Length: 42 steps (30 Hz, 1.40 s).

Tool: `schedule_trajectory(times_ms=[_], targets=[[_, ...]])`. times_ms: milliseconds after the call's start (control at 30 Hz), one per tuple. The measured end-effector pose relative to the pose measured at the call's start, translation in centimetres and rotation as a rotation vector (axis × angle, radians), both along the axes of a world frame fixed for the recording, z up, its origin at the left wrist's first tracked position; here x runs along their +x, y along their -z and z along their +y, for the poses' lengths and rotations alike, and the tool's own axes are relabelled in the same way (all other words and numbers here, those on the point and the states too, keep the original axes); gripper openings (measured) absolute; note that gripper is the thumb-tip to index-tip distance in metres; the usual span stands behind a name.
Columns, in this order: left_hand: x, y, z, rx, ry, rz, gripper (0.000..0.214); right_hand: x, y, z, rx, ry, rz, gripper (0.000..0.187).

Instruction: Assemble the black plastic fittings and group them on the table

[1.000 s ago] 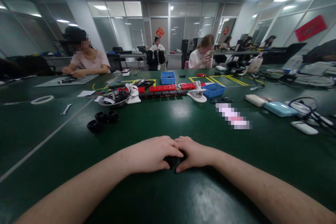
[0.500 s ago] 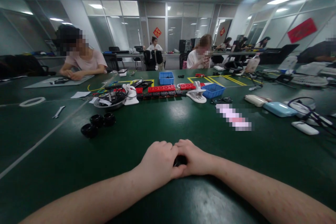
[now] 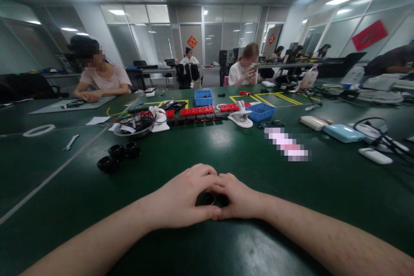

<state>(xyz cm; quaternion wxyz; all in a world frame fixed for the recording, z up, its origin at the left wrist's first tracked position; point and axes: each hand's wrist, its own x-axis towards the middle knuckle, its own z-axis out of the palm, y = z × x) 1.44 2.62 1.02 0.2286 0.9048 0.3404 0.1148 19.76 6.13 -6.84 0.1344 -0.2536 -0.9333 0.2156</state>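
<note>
A small black round part [image 3: 221,200] with a dark ring-like end sits low between my hands, at the near middle of the green table [image 3: 213,151]. My right hand [image 3: 239,198] is closed around it from the right, and its fingers hide most of it. My left hand [image 3: 190,196] is on the other side, thumb and fingers apart in a wide curve, a gap showing between palm and part. Its fingertips meet the fingers and thumb of my right hand. Several glossy black round pieces [image 3: 119,152], similarly dark, stand in a group to the left.
Farther back are a metal bowl [image 3: 137,131] of dark parts, white clamps [image 3: 239,116], red strips [image 3: 198,111] and blue bins [image 3: 261,112]. A wrench [image 3: 70,142] lies left; a light-blue case [image 3: 343,133] and cables are right. Other people sit across the table.
My left hand has loosened and shifted left, its thumb and fingers spreading, so more of the black part's left end shows. My right hand stays about where it was.
</note>
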Motion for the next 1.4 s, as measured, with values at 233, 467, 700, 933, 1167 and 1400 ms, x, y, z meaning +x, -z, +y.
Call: schedule_trajectory(times_ms=[233, 467, 700, 933, 1167, 1400], targets=[[-0.4, 0.2, 0.5, -0.066, 0.128, 0.13, 0.035, -0.1, -0.3, 0.0, -0.018, -0.003, -0.035, 0.029], [0.9, 0.5, -0.3, 0.029, -0.013, 0.279, 0.026, -0.2, -0.1, 0.0, -0.013, 0.012, -0.027, 0.032], [2.1, 1.5, -0.4, 0.136, -0.175, 0.415, 0.03, -0.2, -0.2, -0.1, -0.007, 0.017, -0.027, 0.033], [3.3, 2.7, -1.9, 0.249, -0.34, 0.514, 0.023, -0.3, 0.2, -0.1, 0.028, 0.043, -0.06, 0.031], [2.9, 3.6, -1.2, 0.316, -0.355, 0.417, 0.046, 0.0, 0.0, 0.1, 0.038, -0.023, -0.047, 0.035], [1.1, 1.0, -0.8, 0.228, -0.06, 0.156, 0.041, 0.1, -0.1, 0.2, 0.025, -0.031, 0.012, 0.035]])
